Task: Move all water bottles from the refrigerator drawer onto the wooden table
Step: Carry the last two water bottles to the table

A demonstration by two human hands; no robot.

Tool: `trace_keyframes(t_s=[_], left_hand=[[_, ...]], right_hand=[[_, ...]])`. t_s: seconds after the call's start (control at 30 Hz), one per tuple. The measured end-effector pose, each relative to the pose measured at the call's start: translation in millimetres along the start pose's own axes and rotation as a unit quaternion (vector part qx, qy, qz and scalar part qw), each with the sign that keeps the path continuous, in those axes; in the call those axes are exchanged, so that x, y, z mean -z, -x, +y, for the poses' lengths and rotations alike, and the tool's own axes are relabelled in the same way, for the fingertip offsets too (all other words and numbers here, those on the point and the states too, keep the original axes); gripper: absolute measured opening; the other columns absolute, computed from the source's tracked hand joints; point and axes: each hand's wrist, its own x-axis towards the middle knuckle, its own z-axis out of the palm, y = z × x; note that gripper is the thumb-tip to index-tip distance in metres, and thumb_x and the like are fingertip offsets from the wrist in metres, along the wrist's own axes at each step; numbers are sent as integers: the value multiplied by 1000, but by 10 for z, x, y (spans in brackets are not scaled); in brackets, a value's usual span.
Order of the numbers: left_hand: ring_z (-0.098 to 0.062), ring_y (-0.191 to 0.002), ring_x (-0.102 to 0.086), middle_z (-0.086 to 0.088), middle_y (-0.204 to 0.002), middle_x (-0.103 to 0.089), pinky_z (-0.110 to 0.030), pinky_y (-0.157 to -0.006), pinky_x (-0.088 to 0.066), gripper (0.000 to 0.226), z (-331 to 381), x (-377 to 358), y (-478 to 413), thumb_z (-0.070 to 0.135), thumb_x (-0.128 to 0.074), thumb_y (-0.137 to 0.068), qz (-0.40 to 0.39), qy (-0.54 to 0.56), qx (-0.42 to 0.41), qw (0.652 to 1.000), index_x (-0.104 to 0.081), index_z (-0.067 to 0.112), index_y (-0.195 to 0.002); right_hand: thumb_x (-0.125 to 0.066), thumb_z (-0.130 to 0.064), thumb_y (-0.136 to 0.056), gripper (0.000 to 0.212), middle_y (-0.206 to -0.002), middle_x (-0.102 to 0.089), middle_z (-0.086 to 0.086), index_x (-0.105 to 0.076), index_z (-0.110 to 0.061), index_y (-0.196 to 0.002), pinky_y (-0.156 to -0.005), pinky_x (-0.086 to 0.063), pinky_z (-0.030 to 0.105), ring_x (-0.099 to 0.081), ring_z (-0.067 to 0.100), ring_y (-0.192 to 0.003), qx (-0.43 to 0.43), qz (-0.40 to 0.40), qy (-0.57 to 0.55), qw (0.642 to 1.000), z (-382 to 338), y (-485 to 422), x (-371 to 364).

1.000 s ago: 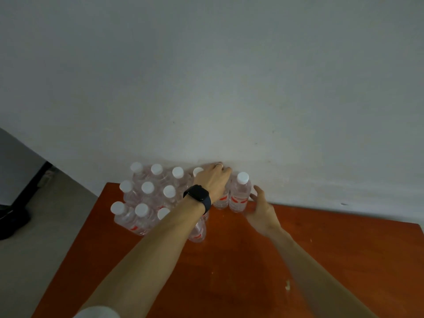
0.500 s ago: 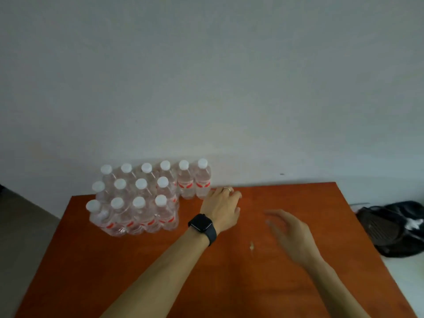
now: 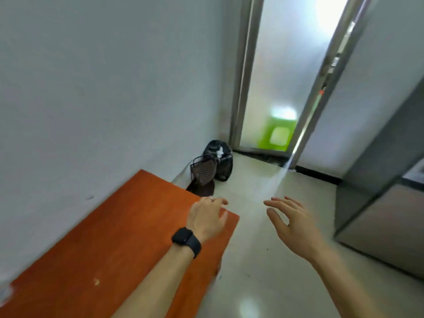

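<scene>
Both hands empty. Left hand (image 3: 206, 216) over table (image 3: 114, 237) corner, fingers loosely spread. Right hand (image 3: 291, 223) over floor (image 3: 263, 283), fingers spread. No bottles in view. Likely heading to fetch. Next: reach grey unit at right, probably the fridge (image 3: 378, 203), and grab a bottle.

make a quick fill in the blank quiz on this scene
The left hand has a black ____ on its wrist. The right hand holds ____. The blurred object behind the frosted door is ____. The left hand is above the table, the right above the ____.
Missing: watch; nothing; green; floor.
</scene>
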Motion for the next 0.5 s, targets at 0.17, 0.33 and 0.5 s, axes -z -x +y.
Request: trace_keyframes(t_s=[0.17,0.33,0.5], left_hand=[[-17,-119,-55,6,-127,-63,-38,-96,-48,33,1713,-391,-449,42,-54,-97,-5,50,-108,993,-60,35,-128],[-15,-118,-55,8,-127,-63,-33,-93,-48,31,3290,-774,-782,42,-52,-98,-27,51,-221,973,-59,37,-128],[-15,-123,-53,10,-128,-61,-32,-94,-47,30,4563,-1140,-1077,41,-51,-97,-49,55,-313,947,-60,37,-125]], right_hand=[[-48,-48,-99,36,-135,-58,-19,-61,-38,-131,-116,-33,38,-36,12,-140,-83,82,-9,993,1320,657,1031],[-56,-40,-98,30,-130,-62,-17,-66,-34,-125,-114,-31,31,-42,14,-137,-162,170,4,972,2391,1257,1897],[-54,-43,-97,31,-125,-53,-29,-62,-39,-127,-113,-27,26,-35,7,-139,-248,225,-11,942,3170,1650,2509]])
